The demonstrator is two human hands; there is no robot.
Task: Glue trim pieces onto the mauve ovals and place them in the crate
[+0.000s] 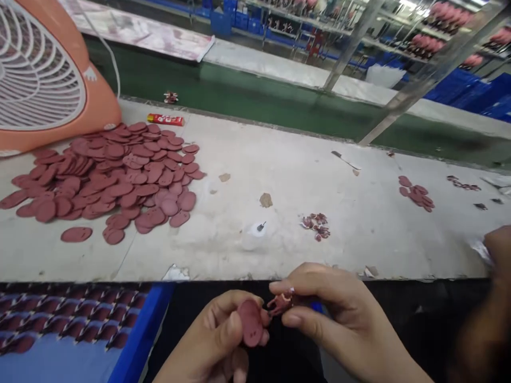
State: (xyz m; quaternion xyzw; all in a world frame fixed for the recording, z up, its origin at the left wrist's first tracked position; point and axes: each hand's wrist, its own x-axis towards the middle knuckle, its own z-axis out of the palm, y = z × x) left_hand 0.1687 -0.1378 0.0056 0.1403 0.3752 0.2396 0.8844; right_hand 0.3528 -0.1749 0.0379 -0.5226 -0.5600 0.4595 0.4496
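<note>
My left hand (223,335) is closed around a flat, oval reddish-brown disc (250,322) with small holes near its lower end. Between thumb and fingers of my right hand (327,314) is a small reddish-brown figure piece (282,302) with thin limbs and white trim. The figure piece is close to the disc's right side; whether they touch I cannot tell. Both hands are just below the table's front edge. Beyond them, several similar figure pieces (316,226) lie in a cluster, and a dark brush tip (261,226) rests on a white patch.
A large pile of oval discs (131,181) lies at left, beside an orange fan (96,96) and a red tube (165,119). A blue tray (138,335) at lower left holds rows of assembled pieces. Another person's blurred hand (499,247) is at right, near a smaller disc pile (416,193).
</note>
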